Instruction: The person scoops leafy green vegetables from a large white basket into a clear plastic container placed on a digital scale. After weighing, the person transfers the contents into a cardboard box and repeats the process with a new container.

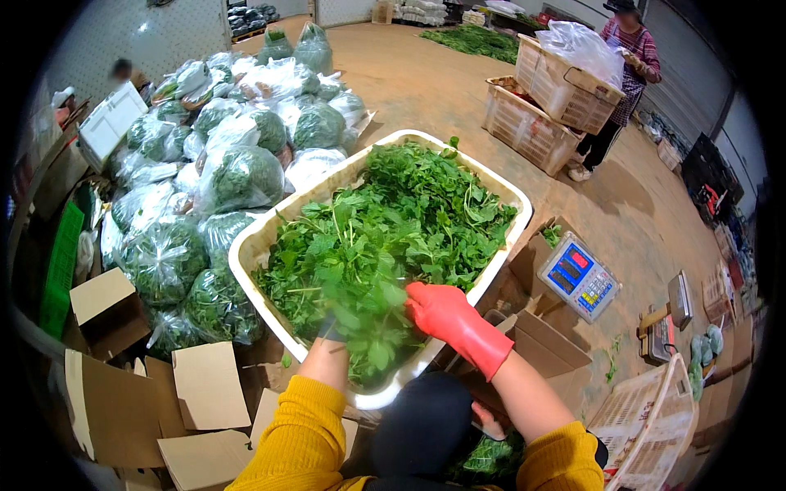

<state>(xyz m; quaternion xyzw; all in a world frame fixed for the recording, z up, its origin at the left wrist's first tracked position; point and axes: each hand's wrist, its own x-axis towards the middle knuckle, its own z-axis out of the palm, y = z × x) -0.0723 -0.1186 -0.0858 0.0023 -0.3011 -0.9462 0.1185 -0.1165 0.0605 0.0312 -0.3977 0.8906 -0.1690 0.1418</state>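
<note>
A white plastic tub (524,214) stands in front of me, heaped with leafy green stems (434,192). My right hand (446,313), in a red rubber glove, is at the tub's near right side, its fingers curled closed against a bunch of leafy greens (360,307). That bunch is blurred and stands above the near part of the heap. My left hand (331,329) is at the bunch's left side, with a dark cuff at the wrist; leaves cover its fingers, so its grip is hidden.
Bagged greens (241,176) are piled at left. Opened cardboard boxes (209,385) lie near left. A digital scale (578,277) stands right of the tub, with a plastic crate (651,425) near right. Farther back, a person (626,65) stands beside stacked crates (532,123).
</note>
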